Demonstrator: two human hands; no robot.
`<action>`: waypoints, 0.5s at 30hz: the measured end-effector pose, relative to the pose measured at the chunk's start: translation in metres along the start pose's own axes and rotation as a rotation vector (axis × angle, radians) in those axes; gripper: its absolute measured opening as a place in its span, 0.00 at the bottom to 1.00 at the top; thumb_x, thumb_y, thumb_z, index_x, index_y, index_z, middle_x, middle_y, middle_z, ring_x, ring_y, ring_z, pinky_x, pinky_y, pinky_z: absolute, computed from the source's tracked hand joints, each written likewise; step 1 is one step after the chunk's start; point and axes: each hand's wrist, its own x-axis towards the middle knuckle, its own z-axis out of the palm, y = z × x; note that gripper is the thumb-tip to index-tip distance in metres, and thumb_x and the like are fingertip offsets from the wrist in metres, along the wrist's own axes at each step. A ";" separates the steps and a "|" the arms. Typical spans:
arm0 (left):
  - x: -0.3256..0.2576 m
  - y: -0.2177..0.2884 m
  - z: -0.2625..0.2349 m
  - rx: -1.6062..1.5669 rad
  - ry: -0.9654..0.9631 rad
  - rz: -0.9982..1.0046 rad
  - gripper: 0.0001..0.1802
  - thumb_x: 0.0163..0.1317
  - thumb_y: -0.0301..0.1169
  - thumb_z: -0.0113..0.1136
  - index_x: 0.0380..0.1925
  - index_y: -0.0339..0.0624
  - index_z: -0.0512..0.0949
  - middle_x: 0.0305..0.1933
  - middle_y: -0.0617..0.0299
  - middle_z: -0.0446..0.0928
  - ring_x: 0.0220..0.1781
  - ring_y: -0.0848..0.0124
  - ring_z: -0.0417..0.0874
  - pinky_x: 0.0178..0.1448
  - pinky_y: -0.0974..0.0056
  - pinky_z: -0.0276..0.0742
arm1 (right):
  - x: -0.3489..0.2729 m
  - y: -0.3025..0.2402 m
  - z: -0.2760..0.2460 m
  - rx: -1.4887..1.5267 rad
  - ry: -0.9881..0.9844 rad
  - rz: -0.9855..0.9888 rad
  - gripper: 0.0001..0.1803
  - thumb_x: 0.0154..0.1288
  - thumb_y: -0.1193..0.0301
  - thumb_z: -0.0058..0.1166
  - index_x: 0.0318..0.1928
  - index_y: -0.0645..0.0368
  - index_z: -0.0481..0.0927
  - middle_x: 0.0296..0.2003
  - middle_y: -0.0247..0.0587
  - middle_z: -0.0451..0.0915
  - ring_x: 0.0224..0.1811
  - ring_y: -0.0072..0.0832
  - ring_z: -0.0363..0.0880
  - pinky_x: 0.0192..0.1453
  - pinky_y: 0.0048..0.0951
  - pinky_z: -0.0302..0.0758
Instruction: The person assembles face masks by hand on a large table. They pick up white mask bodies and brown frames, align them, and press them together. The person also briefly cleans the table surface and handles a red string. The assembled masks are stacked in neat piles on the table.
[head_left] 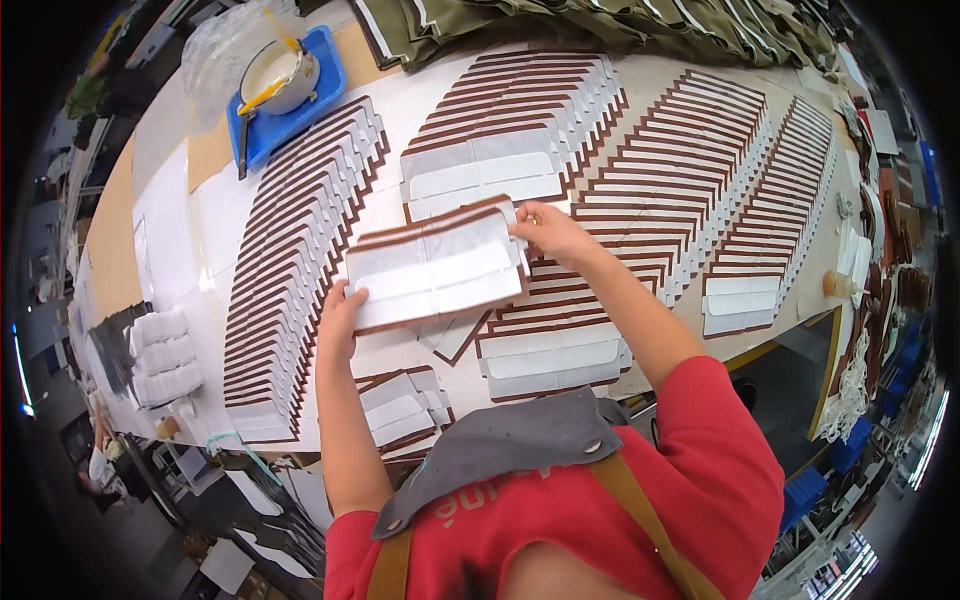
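Observation:
Between my two hands is a small stack of white panels with brown edges (432, 272), lifted over the table and slightly tilted. My left hand (341, 312) grips its lower left corner, thumb on top. At the upper right corner my right hand (552, 234) pinches the edge with closed fingers. Below the stack lie more loose brown-edged white pieces (398, 408), partly covered by it. Just beyond it, a fanned row of like panels (482, 176) runs toward the back. Another overlapping row (620, 240) passes beneath my right forearm.
Further overlapping rows lie at the left (296, 262) and far right (775, 210). A blue tray (328, 72) holds a white bowl (283, 75) with a yellow-handled tool. Olive-green material (590, 22) is heaped at the back. Folded white bundles (163, 358) sit at the left edge.

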 end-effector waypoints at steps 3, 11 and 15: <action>-0.015 -0.039 0.001 -0.172 -0.041 -0.160 0.27 0.54 0.27 0.51 0.54 0.32 0.57 0.48 0.49 0.68 0.48 0.62 0.73 0.48 0.59 0.73 | -0.029 0.013 0.008 -0.093 -0.009 -0.003 0.07 0.57 0.71 0.50 0.31 0.60 0.67 0.22 0.32 0.69 0.23 0.18 0.69 0.24 0.20 0.69; -0.047 -0.066 0.071 -0.294 -0.171 -0.093 0.19 0.59 0.28 0.46 0.49 0.33 0.61 0.48 0.49 0.69 0.50 0.64 0.72 0.52 0.61 0.69 | -0.103 0.001 -0.001 -0.227 0.096 -0.023 0.05 0.61 0.72 0.45 0.31 0.59 0.64 0.21 0.26 0.62 0.21 0.12 0.61 0.20 0.16 0.63; -0.059 -0.066 0.090 -0.038 -0.059 0.007 0.22 0.59 0.30 0.48 0.51 0.31 0.60 0.48 0.49 0.69 0.50 0.65 0.70 0.53 0.64 0.65 | -0.121 -0.009 -0.025 -0.277 0.147 -0.065 0.05 0.60 0.72 0.48 0.32 0.59 0.67 0.21 0.26 0.63 0.20 0.12 0.61 0.20 0.15 0.62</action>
